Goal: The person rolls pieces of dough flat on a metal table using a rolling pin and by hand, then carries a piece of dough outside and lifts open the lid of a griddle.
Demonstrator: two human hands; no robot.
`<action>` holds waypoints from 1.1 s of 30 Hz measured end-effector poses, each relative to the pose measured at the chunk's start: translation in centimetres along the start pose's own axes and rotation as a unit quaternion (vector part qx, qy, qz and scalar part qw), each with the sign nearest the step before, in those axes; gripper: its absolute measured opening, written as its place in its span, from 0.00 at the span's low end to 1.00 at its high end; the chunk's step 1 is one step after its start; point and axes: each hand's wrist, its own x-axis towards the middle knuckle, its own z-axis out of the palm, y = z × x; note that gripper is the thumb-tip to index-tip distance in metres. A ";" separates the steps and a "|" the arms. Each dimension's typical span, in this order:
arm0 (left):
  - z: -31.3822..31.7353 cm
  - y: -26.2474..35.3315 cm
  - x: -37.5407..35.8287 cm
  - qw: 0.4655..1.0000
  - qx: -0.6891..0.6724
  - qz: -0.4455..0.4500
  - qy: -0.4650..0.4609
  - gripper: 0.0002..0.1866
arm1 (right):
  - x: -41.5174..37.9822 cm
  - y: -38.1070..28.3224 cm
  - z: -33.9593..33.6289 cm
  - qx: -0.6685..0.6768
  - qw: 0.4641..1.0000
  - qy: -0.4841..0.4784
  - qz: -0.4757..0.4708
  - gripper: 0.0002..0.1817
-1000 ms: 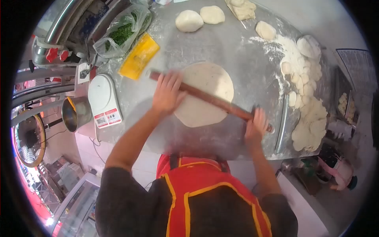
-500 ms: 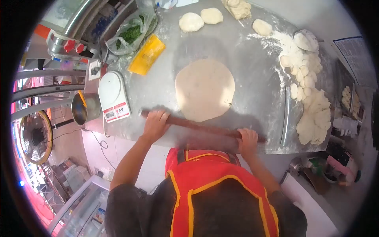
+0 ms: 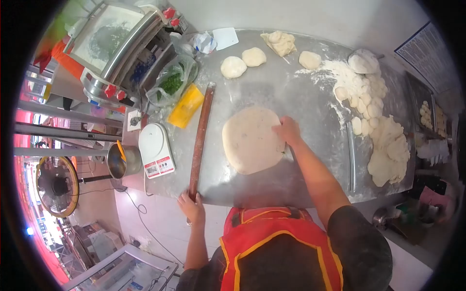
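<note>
My left hand (image 3: 191, 207) is wrapped round the near end of a long brown rolling pin (image 3: 201, 140), which points away from me on the left part of the metal table. A flat, rounded sheet of dough (image 3: 252, 140) lies at the middle of the table. At its right edge, my right hand (image 3: 289, 131) grips the dough between thumb and fingers; part of the fingers is hidden. Left of the pin are a yellow scraper-like slab (image 3: 186, 106) and a white kitchen scale (image 3: 156, 150).
Two dough balls (image 3: 234, 67) and a rough dough lump (image 3: 279, 43) sit at the back. Flour, small dough pieces (image 3: 371, 104) and a large dough mass (image 3: 388, 153) lie at right, beside a metal strip (image 3: 351, 155). A greens bag (image 3: 172, 83) and pot (image 3: 124, 161) stand left.
The rolling pin has swung from crosswise near the table's front edge to lengthwise at the left. My right hand has let go of it and moved up to the dough sheet's edge.
</note>
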 end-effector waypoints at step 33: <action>-6.3 28.1 12.9 0.966 0.068 0.241 -0.068 0.06 | 4.2 3.1 -3.4 -0.010 0.941 -0.031 -0.337 0.39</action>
